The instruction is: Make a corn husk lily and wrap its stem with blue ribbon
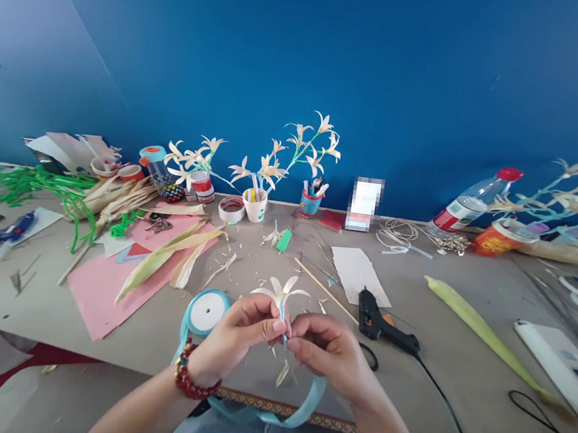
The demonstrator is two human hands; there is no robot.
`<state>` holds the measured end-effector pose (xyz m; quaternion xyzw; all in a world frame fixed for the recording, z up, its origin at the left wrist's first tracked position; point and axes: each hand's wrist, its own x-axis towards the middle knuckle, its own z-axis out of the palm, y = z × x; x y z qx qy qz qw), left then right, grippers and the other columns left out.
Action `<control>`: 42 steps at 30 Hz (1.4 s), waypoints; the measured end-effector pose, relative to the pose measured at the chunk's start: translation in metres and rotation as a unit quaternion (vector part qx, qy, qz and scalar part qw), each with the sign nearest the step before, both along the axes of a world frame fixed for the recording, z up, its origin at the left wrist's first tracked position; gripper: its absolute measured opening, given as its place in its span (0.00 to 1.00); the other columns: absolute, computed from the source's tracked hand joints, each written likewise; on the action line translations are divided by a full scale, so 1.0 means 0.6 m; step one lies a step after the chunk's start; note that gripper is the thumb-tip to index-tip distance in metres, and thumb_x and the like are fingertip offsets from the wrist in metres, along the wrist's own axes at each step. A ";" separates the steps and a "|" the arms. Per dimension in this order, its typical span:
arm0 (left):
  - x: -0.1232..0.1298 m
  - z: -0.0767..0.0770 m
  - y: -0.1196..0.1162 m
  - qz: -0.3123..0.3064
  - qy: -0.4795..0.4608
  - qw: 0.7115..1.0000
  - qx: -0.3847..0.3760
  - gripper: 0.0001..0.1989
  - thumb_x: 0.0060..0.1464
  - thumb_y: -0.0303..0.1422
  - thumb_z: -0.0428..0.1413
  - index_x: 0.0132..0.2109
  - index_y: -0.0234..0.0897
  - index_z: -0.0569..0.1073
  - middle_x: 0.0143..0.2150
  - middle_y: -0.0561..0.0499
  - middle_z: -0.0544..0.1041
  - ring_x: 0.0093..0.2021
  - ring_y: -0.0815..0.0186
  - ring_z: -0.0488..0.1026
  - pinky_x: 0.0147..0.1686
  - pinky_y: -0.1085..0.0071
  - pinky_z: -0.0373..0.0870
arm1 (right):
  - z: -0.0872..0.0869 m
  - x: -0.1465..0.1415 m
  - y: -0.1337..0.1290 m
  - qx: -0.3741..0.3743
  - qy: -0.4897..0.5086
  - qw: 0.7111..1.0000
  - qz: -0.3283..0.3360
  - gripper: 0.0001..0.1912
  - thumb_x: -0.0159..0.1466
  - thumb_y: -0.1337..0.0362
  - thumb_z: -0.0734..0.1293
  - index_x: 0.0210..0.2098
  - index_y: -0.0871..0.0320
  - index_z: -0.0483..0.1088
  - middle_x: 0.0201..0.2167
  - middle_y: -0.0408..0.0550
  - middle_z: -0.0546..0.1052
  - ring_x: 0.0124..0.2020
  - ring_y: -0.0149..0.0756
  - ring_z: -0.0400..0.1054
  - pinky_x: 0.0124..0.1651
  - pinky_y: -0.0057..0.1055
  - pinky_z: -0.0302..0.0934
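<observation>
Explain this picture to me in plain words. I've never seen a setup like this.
There is no machine here: two bare hands work, and a camera worn on the person's head took this one picture, looking forward and down.

The left hand, with a red bracelet at its wrist, holds a white flower by its stem. The right hand has its fingertips at the lower stem; exactly what they pinch is hard to tell. Blue ribbon loops below them.

On the table lie a ribbon roll, pink paper, a black glue gun and a long green husk. Along the back, more flowers stand in cups, one of them white, and a bottle leans at the right.
</observation>
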<state>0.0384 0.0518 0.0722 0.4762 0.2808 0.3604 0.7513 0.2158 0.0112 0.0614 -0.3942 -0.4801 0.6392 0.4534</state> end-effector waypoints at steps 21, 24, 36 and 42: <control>-0.005 -0.011 -0.007 0.041 0.077 0.992 0.096 0.12 0.57 0.39 0.60 0.31 0.34 0.73 0.29 0.51 0.69 0.30 0.69 0.63 0.31 0.73 0.60 | 0.013 0.000 -0.001 0.128 -0.131 0.982 -0.053 0.14 0.62 0.58 0.69 0.23 0.58 0.70 0.19 0.40 0.67 0.22 0.30 0.57 0.26 0.26 0.52; -0.004 -0.012 -0.007 0.027 0.044 0.997 0.062 0.12 0.56 0.39 0.61 0.31 0.34 0.73 0.29 0.52 0.69 0.29 0.70 0.62 0.31 0.73 0.60 | 0.007 0.003 0.000 0.088 -0.080 0.993 -0.022 0.15 0.62 0.55 0.70 0.25 0.59 0.72 0.19 0.40 0.67 0.22 0.29 0.57 0.26 0.26 0.52; -0.002 -0.016 -0.006 0.038 0.043 0.991 0.118 0.10 0.57 0.38 0.61 0.34 0.35 0.74 0.33 0.50 0.72 0.33 0.68 0.65 0.35 0.73 0.62 | -0.004 -0.004 0.000 0.107 -0.063 0.990 -0.073 0.13 0.59 0.58 0.71 0.25 0.58 0.68 0.21 0.40 0.67 0.22 0.28 0.56 0.25 0.25 0.52; -0.003 -0.007 -0.006 0.077 0.129 0.967 0.205 0.10 0.57 0.35 0.60 0.31 0.35 0.71 0.30 0.52 0.70 0.33 0.68 0.65 0.36 0.72 0.62 | 0.006 -0.001 -0.002 0.174 -0.203 0.958 -0.100 0.11 0.62 0.64 0.68 0.23 0.58 0.69 0.19 0.40 0.68 0.22 0.29 0.58 0.26 0.25 0.53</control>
